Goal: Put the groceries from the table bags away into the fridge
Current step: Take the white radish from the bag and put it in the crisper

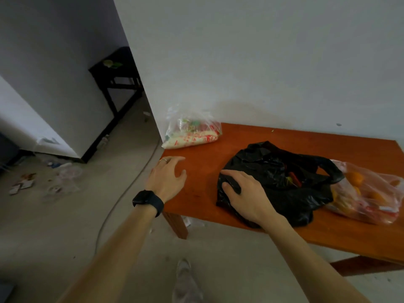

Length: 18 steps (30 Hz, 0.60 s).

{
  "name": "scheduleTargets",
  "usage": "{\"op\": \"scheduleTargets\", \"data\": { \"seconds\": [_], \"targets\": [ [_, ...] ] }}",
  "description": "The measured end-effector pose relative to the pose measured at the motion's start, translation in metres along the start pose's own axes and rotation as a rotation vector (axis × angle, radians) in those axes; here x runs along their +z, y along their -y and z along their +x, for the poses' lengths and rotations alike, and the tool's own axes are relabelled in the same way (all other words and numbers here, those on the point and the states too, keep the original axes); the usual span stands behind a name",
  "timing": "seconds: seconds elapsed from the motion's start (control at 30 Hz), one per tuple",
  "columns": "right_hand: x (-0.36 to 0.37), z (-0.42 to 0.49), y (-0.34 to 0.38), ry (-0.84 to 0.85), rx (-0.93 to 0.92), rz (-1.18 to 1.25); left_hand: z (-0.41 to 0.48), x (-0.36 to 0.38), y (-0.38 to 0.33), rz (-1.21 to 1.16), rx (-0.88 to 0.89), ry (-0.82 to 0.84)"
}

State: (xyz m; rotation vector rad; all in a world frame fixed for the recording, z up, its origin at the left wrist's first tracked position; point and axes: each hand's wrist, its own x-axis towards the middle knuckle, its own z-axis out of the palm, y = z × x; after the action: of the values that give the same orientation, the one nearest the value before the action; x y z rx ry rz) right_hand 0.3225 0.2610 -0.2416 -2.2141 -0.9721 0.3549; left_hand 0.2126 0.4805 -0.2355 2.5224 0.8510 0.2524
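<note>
**Start of unpacking: three full bags are lying on the desk, and nothing is in hand for the fridge**

The fingers of the right hand are curling over the near left edge of the black bag, and the thumb is pressing into the plastic beneath them, so a fold of the bag is being pinched. The fingers of the left hand are lying spread and loosely bent over the near left corner of the desk. They are holding nothing, and whether they are touching the wood cannot be told. A ring and a dark watch are showing on that hand and wrist.

The black bag is sitting mid-desk with its mouth gaping, and red and yellow items are showing inside. A pink see-through bag holding orange fruit is leaning against its right side. A clear bag of printed packets is lying well apart, at the far left corner against the wall.

All three bags are appearing full, and no grocery is lying loose on the desk, so the task is judged to be at its very beginning: the black bag is being opened or steadied for a first item. Every item remains to be carried over. A white box-like unit is standing across the littered floor to the left. It may be the fridge, though no door or handle is showing to confirm this.
</note>
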Motion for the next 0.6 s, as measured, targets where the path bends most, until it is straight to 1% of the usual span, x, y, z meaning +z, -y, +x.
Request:
{"op": "scheduleTargets", "data": {
  "seconds": [0.13, 0.3, 0.33, 0.5, 0.6],
  "targets": [
    [0.03, 0.074, 0.001, 0.02, 0.063, -0.029, 0.093, 0.007, 0.041, 0.017, 0.047, 0.081],
    [0.059, 0.167, 0.009, 0.065, 0.216, -0.054, 0.206, 0.007, 0.073, 0.088, 0.123, 0.16],
    [0.068, 0.196, 0.01, 0.077, 0.243, -0.068, 0.239, 0.005, 0.082, 0.108, 0.132, 0.173],
    [0.081, 0.26, 0.002, 0.119, 0.36, -0.109, 0.327, 0.006, 0.09, 0.252, 0.229, 0.188],
    [0.092, 0.311, -0.008, 0.125, 0.427, -0.138, 0.396, 0.022, 0.102, 0.297, 0.269, 0.242]
  ]
}}
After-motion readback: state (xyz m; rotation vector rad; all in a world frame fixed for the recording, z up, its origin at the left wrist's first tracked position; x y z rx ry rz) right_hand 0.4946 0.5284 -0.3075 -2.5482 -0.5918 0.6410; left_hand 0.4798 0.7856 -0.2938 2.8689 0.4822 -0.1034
